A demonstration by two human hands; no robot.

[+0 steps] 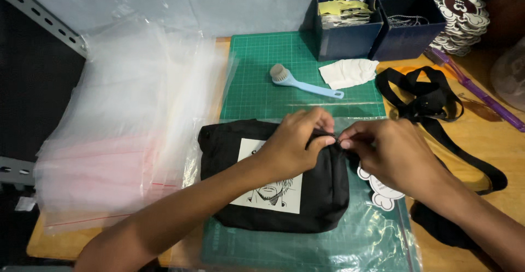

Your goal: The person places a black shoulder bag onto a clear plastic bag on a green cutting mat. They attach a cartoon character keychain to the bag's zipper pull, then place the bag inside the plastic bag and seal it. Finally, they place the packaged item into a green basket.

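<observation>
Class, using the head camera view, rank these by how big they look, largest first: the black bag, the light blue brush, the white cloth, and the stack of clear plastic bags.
1. Stack of clear plastic bags
2. Black bag
3 and 4. Light blue brush and white cloth: too close to rank; the brush is longer, the cloth wider.

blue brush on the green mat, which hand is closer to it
Left. The left hand pinches the top edge of the black bag, just below the blue brush. The right hand is on the bag's right corner, farther off to the right.
</observation>
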